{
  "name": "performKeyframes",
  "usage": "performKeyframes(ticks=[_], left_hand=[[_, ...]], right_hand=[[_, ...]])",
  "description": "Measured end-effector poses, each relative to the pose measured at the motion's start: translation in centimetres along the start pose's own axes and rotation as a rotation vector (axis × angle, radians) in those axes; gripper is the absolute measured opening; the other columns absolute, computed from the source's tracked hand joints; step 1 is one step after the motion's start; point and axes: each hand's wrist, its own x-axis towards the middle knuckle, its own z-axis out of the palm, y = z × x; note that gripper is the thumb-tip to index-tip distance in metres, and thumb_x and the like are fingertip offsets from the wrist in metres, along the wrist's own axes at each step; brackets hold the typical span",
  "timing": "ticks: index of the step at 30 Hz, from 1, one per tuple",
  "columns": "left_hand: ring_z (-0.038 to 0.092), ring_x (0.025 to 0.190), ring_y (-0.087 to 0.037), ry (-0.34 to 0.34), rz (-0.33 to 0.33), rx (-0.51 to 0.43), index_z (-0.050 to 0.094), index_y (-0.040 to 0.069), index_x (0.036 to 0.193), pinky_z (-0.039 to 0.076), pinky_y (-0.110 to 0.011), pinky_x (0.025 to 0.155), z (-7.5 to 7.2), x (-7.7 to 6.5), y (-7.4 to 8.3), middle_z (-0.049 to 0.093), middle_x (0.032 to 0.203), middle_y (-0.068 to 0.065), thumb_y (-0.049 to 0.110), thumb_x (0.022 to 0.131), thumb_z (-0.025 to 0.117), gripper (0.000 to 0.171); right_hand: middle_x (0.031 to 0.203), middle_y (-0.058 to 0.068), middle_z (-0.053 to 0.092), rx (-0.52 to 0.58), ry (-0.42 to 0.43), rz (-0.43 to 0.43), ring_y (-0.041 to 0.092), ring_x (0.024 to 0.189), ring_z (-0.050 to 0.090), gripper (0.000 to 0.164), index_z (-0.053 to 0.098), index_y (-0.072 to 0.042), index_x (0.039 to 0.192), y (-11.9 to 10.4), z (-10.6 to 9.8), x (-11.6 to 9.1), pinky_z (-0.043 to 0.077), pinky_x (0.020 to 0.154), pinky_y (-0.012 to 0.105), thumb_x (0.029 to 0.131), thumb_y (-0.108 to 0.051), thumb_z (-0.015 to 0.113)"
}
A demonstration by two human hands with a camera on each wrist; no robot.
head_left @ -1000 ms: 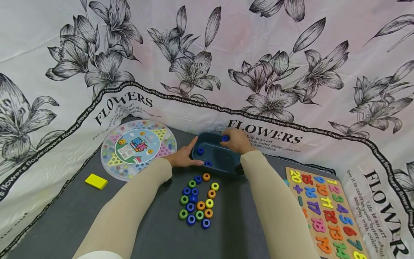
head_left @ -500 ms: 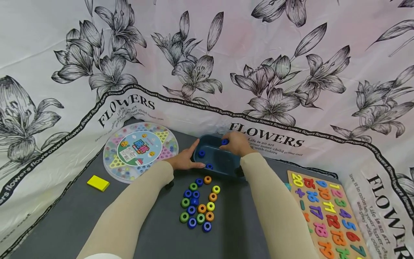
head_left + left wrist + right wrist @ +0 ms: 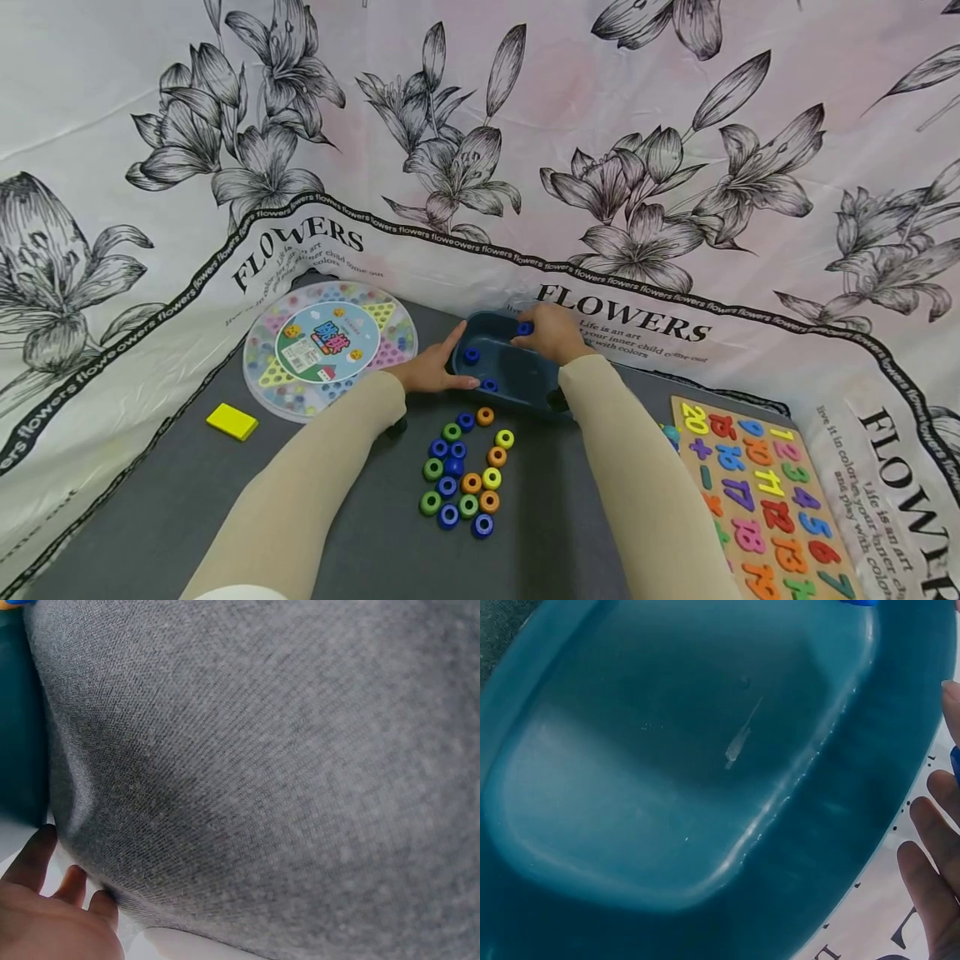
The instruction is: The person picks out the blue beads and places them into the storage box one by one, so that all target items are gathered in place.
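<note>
A dark teal plastic bin (image 3: 525, 375) stands at the back of the table. Spread round its left end is my left hand (image 3: 435, 367), fairly straight fingers against the side and thumb along the front rim. My right hand (image 3: 557, 335) pinches a blue bead (image 3: 525, 328) over the bin's back rim; the right wrist view catches only a sliver of it. Inside the bin, one blue bead (image 3: 471, 356) lies at the left and another blue bead (image 3: 489, 385) is near the thumb. Several blue, green, orange and yellow beads, including an orange bead (image 3: 471, 482), lie grouped before the bin.
At the left lie a round Chinese checkers board (image 3: 330, 346) and a yellow block (image 3: 232, 422). A wooden number board (image 3: 757, 492) is on the right, small coloured pieces at its left edge. Flower-printed cloth (image 3: 465, 275) hangs behind. Grey fabric (image 3: 262, 772) fills most of the left wrist view.
The head view has shifted slightly, so everything sits a little lower and further right. The hands, pinched bead and bin keep nearly the same arrangement.
</note>
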Motion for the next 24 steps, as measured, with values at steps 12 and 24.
performKeyframes(ticks=[12, 24], left_hand=[[0.02, 0.141, -0.037, -0.031, -0.024, -0.016, -0.019, 0.037, 0.145, 0.024, -0.052, 0.111, 0.0, 0.2, 0.1, 0.014, 0.155, -0.02, 0.068, 0.074, 0.061, 0.112], [0.022, 0.14, -0.036, -0.057, -0.002, -0.042, -0.02, 0.034, 0.146, 0.024, -0.052, 0.111, -0.3, 0.0, -0.1, 0.01, 0.155, -0.019, 0.062, 0.078, 0.062, 0.111]], right_hand=[[0.133, 0.011, 0.055, 0.082, -0.048, 0.017, 0.028, 0.122, 0.052, 0.064, 0.049, -0.008, 0.135, -0.3, -0.7, 0.4, 0.043, 0.099, 0.044, 0.084, -0.044, 0.065], [0.105, 0.003, 0.071, -0.036, 0.094, -0.457, 0.013, 0.082, 0.069, 0.033, 0.067, -0.012, 0.114, -4.0, -2.5, -3.2, 0.054, 0.075, 0.031, 0.089, -0.033, 0.062]])
